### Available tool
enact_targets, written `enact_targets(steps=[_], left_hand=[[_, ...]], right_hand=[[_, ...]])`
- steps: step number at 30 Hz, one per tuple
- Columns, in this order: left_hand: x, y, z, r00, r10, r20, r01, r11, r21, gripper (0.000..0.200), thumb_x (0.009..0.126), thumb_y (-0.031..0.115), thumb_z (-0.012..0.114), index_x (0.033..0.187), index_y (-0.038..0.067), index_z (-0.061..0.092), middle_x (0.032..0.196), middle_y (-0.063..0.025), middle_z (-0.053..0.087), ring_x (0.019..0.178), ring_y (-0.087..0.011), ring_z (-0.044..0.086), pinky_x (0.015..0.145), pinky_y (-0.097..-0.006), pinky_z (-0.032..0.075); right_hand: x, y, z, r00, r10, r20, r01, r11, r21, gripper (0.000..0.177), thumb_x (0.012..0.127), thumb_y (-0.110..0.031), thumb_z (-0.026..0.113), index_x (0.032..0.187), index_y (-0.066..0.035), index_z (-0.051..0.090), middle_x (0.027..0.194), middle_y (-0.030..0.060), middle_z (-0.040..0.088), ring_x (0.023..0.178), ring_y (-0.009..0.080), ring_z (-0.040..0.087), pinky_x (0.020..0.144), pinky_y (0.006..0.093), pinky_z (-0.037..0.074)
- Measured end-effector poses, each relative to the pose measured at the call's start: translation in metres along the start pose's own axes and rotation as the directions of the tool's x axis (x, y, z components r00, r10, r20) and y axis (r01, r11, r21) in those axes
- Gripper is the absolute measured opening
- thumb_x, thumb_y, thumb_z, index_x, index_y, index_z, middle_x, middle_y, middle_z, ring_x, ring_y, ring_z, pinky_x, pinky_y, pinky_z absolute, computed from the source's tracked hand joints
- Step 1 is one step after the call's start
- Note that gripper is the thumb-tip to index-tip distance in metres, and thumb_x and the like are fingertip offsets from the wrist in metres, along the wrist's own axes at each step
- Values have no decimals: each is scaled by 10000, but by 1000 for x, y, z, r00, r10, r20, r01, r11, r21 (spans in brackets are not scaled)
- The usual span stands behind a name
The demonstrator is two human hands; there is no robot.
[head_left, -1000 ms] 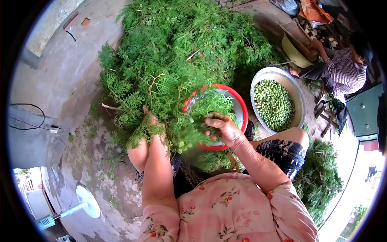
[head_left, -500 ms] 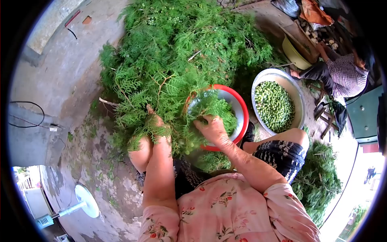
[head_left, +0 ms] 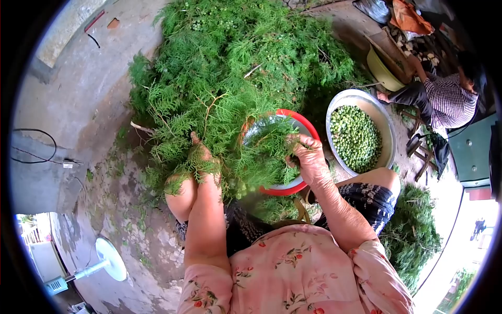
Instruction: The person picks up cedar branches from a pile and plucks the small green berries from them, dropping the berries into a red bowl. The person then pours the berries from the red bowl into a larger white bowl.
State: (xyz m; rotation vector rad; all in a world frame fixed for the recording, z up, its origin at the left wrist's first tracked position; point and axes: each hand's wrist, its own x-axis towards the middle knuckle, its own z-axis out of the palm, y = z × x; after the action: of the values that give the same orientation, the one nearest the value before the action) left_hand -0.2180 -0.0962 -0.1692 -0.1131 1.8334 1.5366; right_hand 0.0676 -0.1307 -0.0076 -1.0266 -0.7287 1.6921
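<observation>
My left hand (head_left: pixel 203 153) is closed around a leafy evergreen branch (head_left: pixel 212 107); foliage hides most of its fingers. Over the right side of a red-rimmed basin (head_left: pixel 312 131), my right hand (head_left: pixel 307 157) has its fingers curled at the tips of a green sprig (head_left: pixel 269 138). Sprays of the branch hang across the basin and cover much of its inside. Just right of this basin stands a wide metal basin (head_left: pixel 388 123), holding many small green cones (head_left: pixel 355 138).
A large heap of evergreen branches (head_left: pixel 246 52) lies ahead, with more cuttings (head_left: pixel 413 235) at the right. Another person (head_left: pixel 449 99) sits at the far right near a yellow-green basin (head_left: pixel 384 70). A white fan (head_left: pixel 111 260) stands at lower left.
My right hand has moved right, from over the basin's middle to its right rim, and turned. The sprays over the basin have shifted. My left hand stays almost in place.
</observation>
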Motion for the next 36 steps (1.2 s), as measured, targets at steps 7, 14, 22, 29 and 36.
enact_targets(steps=[7, 14, 22, 29, 36], left_hand=[[-29, 22, 0, 990, -19, 143, 33, 995, -97, 503, 837, 533, 506, 975, 53, 560, 725, -30, 500, 576, -169, 417, 502, -350, 319], [-72, 51, 16, 989, -150, -17, 150, 989, -16, 407, 840, 483, 522, 847, 77, 562, 485, 16, 436, 368, -137, 322, 334, -316, 254], [-29, 9, 9, 981, 118, 155, -99, 987, -127, 313, 824, 403, 553, 781, 117, 433, 451, 22, 374, 340, -122, 255, 324, -318, 199], [16, -25, 14, 907, 400, 135, -403, 915, -6, 328, 811, 333, 579, 723, 152, 320, 421, 26, 319, 316, -109, 196, 316, -319, 150], [77, -33, -25, -86, 465, 881, 716, 643, -270, 599, 902, 25, 423, 1427, 176, 178, 568, 9, 435, 380, -72, 256, 323, -242, 250]], right_hand=[[12, 3, -9, 893, -325, 312, 445, 527, -724, 193, 727, 44, 623, 915, -2, 634, 900, 100, 644, 849, 170, 593, 761, 278, 463], [19, 3, -10, 823, -228, 520, 568, 357, -742, 270, 560, 101, 573, 814, 8, 582, 802, 164, 585, 747, 327, 589, 668, 332, 453], [29, 8, -11, 763, 125, 634, 630, 74, -773, 466, 757, -113, 572, 1217, -82, 504, 985, 178, 594, 906, 306, 563, 800, 338, 463], [52, 48, -30, 287, 63, 956, 381, -923, -54, 428, 821, -118, 492, 1243, -47, 492, 674, -24, 408, 627, 81, 438, 582, 221, 392], [28, 47, -19, 712, -18, 702, 700, -59, -711, 199, 782, -104, 567, 946, 5, 596, 789, 99, 582, 733, 214, 564, 677, 313, 455]])
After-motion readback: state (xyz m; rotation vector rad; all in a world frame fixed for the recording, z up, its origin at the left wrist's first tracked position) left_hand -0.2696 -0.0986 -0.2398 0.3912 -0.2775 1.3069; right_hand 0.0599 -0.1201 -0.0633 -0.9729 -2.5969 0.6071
